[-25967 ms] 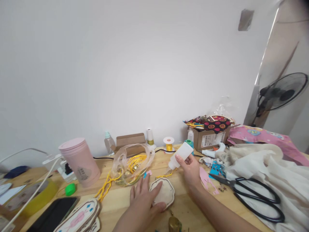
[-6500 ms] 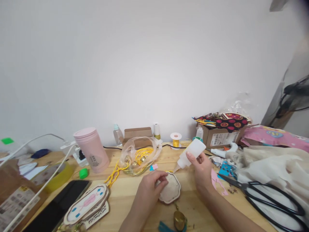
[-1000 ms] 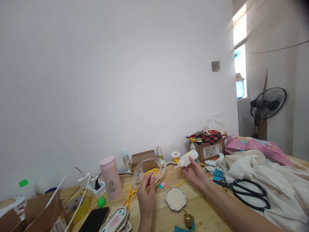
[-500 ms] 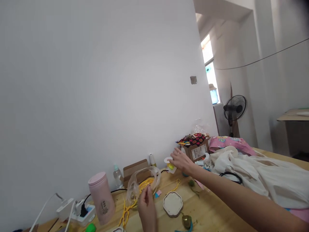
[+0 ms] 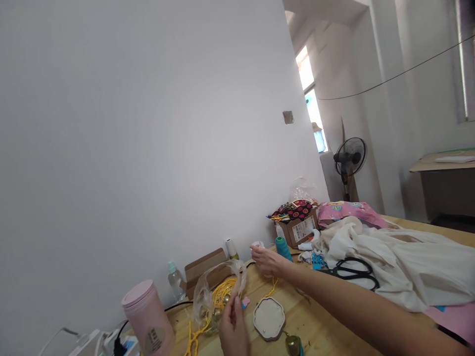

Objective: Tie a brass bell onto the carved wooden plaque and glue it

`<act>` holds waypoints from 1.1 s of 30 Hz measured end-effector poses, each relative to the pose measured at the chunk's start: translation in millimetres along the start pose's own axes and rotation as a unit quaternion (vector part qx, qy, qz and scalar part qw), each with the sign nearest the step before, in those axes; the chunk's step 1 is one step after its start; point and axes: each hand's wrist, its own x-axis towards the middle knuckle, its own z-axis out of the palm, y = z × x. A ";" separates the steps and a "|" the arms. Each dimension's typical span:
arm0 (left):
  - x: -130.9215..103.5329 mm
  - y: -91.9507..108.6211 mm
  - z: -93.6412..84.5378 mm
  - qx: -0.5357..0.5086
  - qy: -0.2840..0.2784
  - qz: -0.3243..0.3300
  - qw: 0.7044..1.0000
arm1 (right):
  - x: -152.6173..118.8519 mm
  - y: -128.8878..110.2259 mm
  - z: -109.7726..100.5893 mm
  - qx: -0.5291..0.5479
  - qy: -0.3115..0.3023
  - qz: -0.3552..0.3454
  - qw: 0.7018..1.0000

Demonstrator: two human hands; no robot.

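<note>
My left hand [image 5: 234,324] is at the front of the table, thumb and fingers pinched together; what they hold, if anything, is too small to make out. Just beyond it lies a clear plastic bag [image 5: 200,299] with yellow cords [image 5: 222,291] and small brass bells [image 5: 217,313]. My right hand [image 5: 267,261] reaches across to a white round container [image 5: 259,244], partly covering it. Its fingers are drawn together, and their contents cannot be seen. A pale scalloped plaque [image 5: 269,319] with a yellow cord loop lies between my hands, a brass bell [image 5: 293,344] below it.
A teal thread cone [image 5: 283,248] stands beyond my right wrist. Black-handled scissors [image 5: 354,273] lie against white cloth [image 5: 401,267] at the right. A pink tumbler [image 5: 148,316], a clear bottle [image 5: 176,283] and an open cardboard box [image 5: 204,269] stand along the wall.
The view has shifted right, revealing the scissors and the teal cone. My right hand's spread fingers have come together beside the white container. My left hand stays pinched by the bag.
</note>
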 end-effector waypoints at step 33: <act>-61.0 57.1 89.9 0.560 -0.005 -0.152 0.814 | -127.3 -32.3 -52.3 -0.177 0.218 -0.047 0.959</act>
